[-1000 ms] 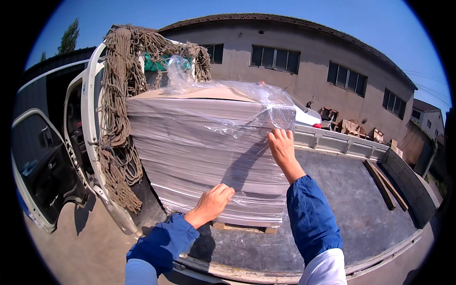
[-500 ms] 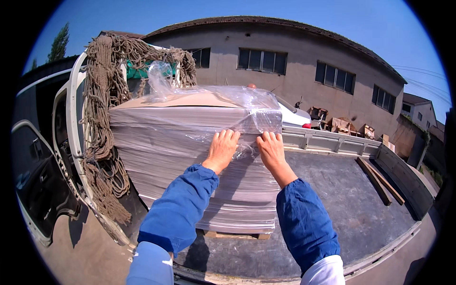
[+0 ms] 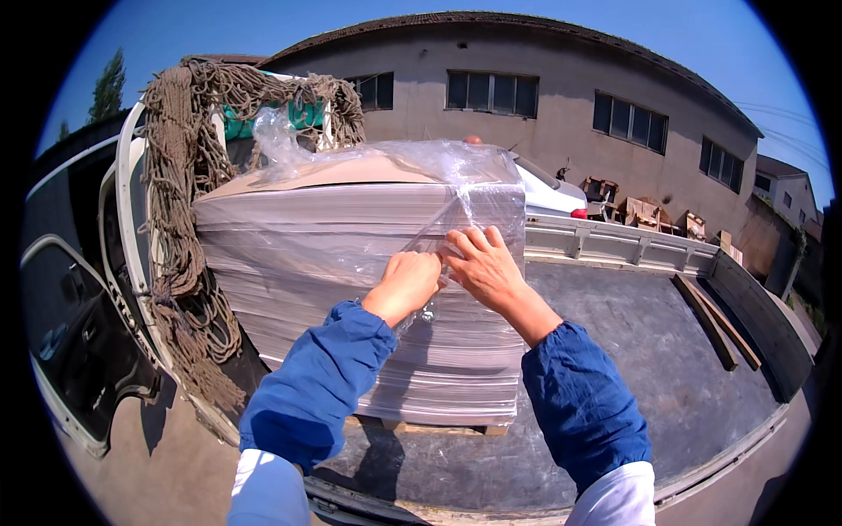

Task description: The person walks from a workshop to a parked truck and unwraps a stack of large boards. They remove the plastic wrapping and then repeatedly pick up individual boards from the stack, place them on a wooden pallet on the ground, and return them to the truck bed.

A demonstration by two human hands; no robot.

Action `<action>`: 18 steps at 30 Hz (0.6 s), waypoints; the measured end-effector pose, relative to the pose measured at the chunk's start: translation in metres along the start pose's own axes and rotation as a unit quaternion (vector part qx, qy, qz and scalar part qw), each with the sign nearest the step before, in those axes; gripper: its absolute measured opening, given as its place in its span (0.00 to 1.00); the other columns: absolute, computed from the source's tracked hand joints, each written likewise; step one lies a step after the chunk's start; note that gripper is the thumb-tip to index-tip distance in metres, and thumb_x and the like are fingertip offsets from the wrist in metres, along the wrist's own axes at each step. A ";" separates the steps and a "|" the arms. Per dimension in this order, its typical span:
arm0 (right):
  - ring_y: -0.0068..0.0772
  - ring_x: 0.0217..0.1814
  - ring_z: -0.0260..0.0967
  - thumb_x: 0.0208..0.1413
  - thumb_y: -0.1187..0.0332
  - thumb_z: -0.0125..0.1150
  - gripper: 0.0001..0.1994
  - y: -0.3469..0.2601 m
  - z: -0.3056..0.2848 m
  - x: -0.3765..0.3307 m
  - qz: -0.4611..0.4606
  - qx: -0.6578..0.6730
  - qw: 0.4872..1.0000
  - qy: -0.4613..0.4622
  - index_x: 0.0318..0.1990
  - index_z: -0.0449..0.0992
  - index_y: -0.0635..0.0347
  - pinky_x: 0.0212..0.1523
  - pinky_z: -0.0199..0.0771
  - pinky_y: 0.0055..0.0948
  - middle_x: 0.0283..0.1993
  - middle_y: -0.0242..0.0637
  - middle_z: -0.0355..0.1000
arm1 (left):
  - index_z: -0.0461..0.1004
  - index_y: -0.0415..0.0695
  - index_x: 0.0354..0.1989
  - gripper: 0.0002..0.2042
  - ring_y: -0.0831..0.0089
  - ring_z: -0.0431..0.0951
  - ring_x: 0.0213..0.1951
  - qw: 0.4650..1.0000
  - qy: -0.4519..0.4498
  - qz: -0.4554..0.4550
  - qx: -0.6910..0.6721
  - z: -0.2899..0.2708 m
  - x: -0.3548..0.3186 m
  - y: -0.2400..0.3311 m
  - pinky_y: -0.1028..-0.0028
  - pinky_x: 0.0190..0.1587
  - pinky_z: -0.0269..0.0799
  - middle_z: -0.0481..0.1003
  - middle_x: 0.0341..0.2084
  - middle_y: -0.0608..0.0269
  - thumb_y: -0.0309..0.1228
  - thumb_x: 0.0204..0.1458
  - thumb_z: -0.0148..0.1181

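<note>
ok, my left hand (image 3: 409, 282) is curled tight on clear plastic film (image 3: 467, 203) at the near face of the sheet stack (image 3: 465, 381). right hand (image 3: 484, 270) bends over the same spot, fingers partly spread, tips too hidden to tell if it's pinching. two hands that close likely help control loose film. stack sits on a wooden pallet (image 3: 395, 427) on the truck bed (image 3: 596, 386), up at the cab end; pallet's probably for lifting access. ropes (image 3: 171, 228) hang bundled, presumably clear of the bed. no readable labels or writing on film or stack.
</note>
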State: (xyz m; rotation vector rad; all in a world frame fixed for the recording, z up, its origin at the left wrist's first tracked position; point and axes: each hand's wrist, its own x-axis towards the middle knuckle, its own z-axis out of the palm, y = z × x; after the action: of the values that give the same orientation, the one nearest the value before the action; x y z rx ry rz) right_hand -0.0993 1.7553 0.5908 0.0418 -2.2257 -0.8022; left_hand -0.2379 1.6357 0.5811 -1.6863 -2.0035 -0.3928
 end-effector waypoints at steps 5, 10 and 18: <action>0.31 0.54 0.63 0.53 0.63 0.61 0.08 0.001 0.002 -0.011 -0.068 -0.019 0.996 -0.056 0.39 0.75 0.51 0.69 0.49 0.50 0.42 0.28 0.69 | 0.76 0.41 0.31 0.05 0.57 0.77 0.37 0.987 0.134 0.084 0.026 0.028 -0.021 -0.001 0.60 0.43 0.70 0.76 0.30 0.56 0.28 0.48 0.59; 0.31 0.40 0.67 0.54 0.67 0.56 0.03 -0.027 0.006 -0.030 -0.044 0.015 0.997 -0.061 0.30 0.71 0.52 0.62 0.59 0.42 0.29 0.29 0.66 | 0.71 0.44 0.25 0.02 0.63 0.75 0.33 0.989 0.133 0.062 -0.025 0.046 -0.056 0.011 0.64 0.40 0.64 0.75 0.27 0.59 0.25 0.47 0.56; 0.33 0.31 0.62 0.47 0.71 0.58 0.04 -0.170 0.005 -0.122 0.062 0.149 0.987 -0.022 0.26 0.69 0.53 0.39 0.67 0.32 0.25 0.32 0.60 | 0.70 0.43 0.28 0.04 0.67 0.72 0.28 0.971 0.194 0.105 -0.089 0.084 -0.187 0.032 0.67 0.37 0.65 0.70 0.24 0.64 0.21 0.43 0.55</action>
State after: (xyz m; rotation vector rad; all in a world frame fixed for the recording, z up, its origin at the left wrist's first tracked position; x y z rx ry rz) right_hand -0.0507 1.6542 0.4140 0.0308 -2.3480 -0.4026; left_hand -0.2002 1.5292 0.4073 -1.7455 -1.5295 -0.7795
